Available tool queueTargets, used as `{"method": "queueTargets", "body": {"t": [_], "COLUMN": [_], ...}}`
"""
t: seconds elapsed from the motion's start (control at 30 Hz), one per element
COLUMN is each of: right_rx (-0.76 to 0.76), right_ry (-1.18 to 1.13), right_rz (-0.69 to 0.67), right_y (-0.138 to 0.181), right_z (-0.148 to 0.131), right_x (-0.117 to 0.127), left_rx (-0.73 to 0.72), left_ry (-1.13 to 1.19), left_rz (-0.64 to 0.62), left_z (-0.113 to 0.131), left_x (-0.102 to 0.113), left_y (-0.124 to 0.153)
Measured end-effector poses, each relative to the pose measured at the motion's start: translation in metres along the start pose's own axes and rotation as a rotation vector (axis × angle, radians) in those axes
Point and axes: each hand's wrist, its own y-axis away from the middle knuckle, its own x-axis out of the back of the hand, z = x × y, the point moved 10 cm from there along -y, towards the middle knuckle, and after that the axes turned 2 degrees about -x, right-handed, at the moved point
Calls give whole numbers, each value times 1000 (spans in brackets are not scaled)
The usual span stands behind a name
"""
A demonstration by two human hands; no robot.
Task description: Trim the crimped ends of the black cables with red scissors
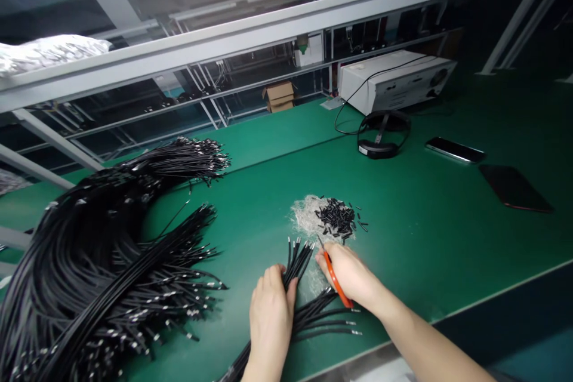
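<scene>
My left hand (270,310) is closed round a small bundle of black cables (298,259), their stripped ends fanning upward. My right hand (347,271) grips an orange-handled cutting tool (335,280), its tip close to the cable ends. Just beyond lies a heap of short black sleeve offcuts (338,218) on a tuft of pale fibre scraps (308,215). More cut cables (326,319) lie under my hands on the green bench mat (425,239).
A large coil of black cables (102,262) fills the left side. At the far right are a white machine (394,80), a black headset-like ring (382,134), a phone (454,149) and a dark tablet (514,188). A metal rail (268,27) crosses overhead.
</scene>
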Motion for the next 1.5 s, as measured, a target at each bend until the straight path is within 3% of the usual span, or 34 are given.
{"method": "queueTargets", "body": {"t": [0.23,0.5,0.8,0.9,0.97,1.1,1.23,1.37,1.43,1.5], "right_rx": [-55,-31,-10,28,63,73,81,312,464,465], "right_ry": [-3,-197,-531,-551,-531,-481,-302,159,253,166], "right_rz": [-7,-130,-62,-71,-64,-27,115,332,305,252], "right_y": [0,-16,-9,-3,1,8,14,28,35,35], "right_z": [13,-6,-14,-16,-19,-19,-17,-37,-48,-45], "right_x": [-1,0,8,10,13,19,27,34,25,24], "left_rx": [131,133,134,60,-14,-13,-30,-64,-51,-38], "left_ry": [95,206,225,270,364,657,731,703,672,654], "left_rz": [-133,103,66,129,138,3,52,81,86,98], "left_z": [-13,-16,-20,-7,9,33,43,47,46,45], "left_x": [-17,8,1,9,13,0,1,2,2,4], "left_y": [5,16,14,9,4,-5,-4,-2,-3,-4]}}
